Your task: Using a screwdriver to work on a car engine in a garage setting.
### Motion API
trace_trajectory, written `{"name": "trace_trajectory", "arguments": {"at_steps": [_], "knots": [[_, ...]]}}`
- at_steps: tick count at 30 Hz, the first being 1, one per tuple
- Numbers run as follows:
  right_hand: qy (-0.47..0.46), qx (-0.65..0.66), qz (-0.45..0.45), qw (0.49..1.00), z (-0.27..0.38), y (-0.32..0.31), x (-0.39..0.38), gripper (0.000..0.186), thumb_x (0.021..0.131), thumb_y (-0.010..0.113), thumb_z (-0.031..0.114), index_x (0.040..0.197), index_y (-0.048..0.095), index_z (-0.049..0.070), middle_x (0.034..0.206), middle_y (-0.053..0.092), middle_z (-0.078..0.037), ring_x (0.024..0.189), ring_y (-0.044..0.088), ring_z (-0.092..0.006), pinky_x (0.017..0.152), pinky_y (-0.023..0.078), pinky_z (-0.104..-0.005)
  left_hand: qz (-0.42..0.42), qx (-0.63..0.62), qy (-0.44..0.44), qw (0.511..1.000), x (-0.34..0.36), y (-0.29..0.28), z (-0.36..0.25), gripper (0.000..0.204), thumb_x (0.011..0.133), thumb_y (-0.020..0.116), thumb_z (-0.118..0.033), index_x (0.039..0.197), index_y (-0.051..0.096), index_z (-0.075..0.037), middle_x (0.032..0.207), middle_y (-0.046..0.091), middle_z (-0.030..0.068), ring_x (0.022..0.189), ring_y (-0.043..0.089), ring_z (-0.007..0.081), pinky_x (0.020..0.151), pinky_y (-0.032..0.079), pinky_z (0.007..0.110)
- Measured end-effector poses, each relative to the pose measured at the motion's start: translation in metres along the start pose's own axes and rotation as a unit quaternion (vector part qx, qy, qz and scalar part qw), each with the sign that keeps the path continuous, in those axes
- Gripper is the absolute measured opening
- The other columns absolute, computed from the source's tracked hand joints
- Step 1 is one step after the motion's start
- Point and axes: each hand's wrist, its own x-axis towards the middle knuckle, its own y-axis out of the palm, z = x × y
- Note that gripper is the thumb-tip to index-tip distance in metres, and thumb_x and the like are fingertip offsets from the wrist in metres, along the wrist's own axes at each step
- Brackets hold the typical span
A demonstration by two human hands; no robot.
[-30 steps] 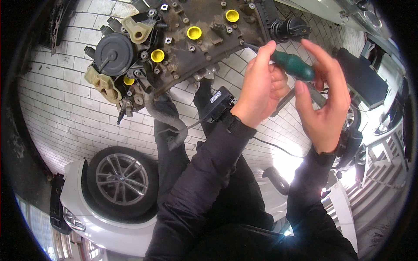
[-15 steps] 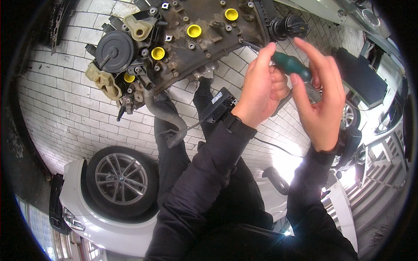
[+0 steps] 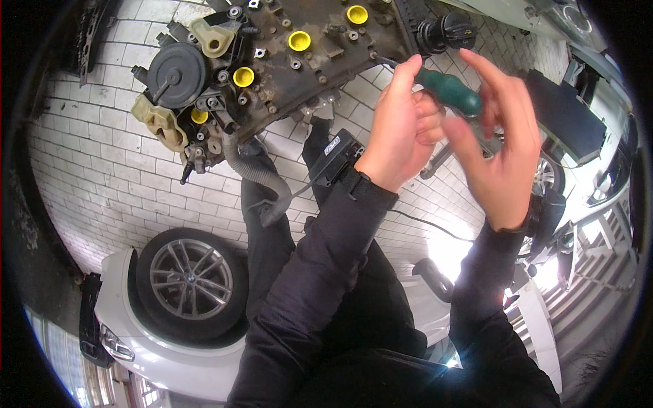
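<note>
My left hand (image 3: pixel 401 132) is closed at the front end of a screwdriver with a green handle (image 3: pixel 449 88), thumb along its dark shaft, whose far end reaches a fastener (image 3: pixel 373 54) on the edge of the dark, dirty engine cover (image 3: pixel 320 75). Around the handle's rear end my right hand (image 3: pixel 500 149) curves with its fingers apart, the thumb below it and the index finger raised. The cover carries yellow caps (image 3: pixel 299 41), bolts and a black round housing (image 3: pixel 175 75). A black filler cap (image 3: pixel 459 30) sits just beyond the handle.
A ribbed grey hose (image 3: pixel 255 177) hangs from the engine over my legs. A black box (image 3: pixel 337 160) with a cable is beside my left wrist. A white car's wheel (image 3: pixel 190 279) is at lower left, a dark panel (image 3: pixel 564 115) at right, white tiled floor (image 3: pixel 102 177) below.
Both hands and the screwdriver handle have shifted slightly up and left in the picture, and the engine appears a little higher. My right fingers still hover loosely around the handle.
</note>
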Motion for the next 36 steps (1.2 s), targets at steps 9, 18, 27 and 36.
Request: {"name": "trace_trajectory", "arguments": {"at_steps": [9,18,27,36], "knots": [[-0.075,0.002,-0.041,0.996,-0.009,0.01,-0.004,0.029,0.092,0.073,0.007,0.121,0.071,0.006,0.092,0.071,-0.01,0.068,0.063,-0.0189,0.064,0.052,-0.029,0.022,0.021,0.011,0.999,-0.001,-0.006,0.006,0.039,0.108,0.048,-0.043,0.088,0.056,-0.012,0.057,0.035,-0.0103,0.046,0.03,0.0022,0.041,0.024,0.021],[-0.07,0.068,-0.113,0.989,-0.016,-0.02,-0.019,0.019,0.1,0.069,0.01,0.118,0.074,0.003,0.085,0.066,0.002,0.071,0.055,-0.0023,0.064,0.044,-0.0187,-0.029,0.219,0.071,0.973,-0.073,0.005,-0.004,0.057,0.109,0.045,-0.049,0.139,0.058,-0.002,0.062,0.022,-0.0103,0.05,0.021,0.0024,0.045,0.019,0.022],[-0.145,0.077,-0.138,0.977,-0.021,-0.051,-0.048,0.022,0.1,0.066,0.007,0.121,0.073,0.003,0.09,0.065,0.003,0.072,0.051,-0.0014,0.067,0.039,-0.0167,0.018,0.284,0.321,0.903,-0.265,-0.039,-0.081,0.069,0.111,0.038,-0.052,0.15,0.042,0.005,0.061,0.025,-0.0072,0.05,0.022,0.0038,0.043,0.02,0.023],[-0.195,-0.07,-0.022,0.978,-0.047,-0.078,-0.155,0.023,0.099,0.061,0.003,0.119,0.072,-0.001,0.103,0.072,-0.008,0.082,0.062,-0.0099,0.075,0.048,-0.0224,-0.05,0.333,0.563,0.755,-0.446,-0.146,-0.027,0.053,0.11,0.046,-0.038,0.141,0.048,0.005,0.065,0.032,-0.0017,0.057,0.026,0.0079,0.05,0.023,0.025]]}}
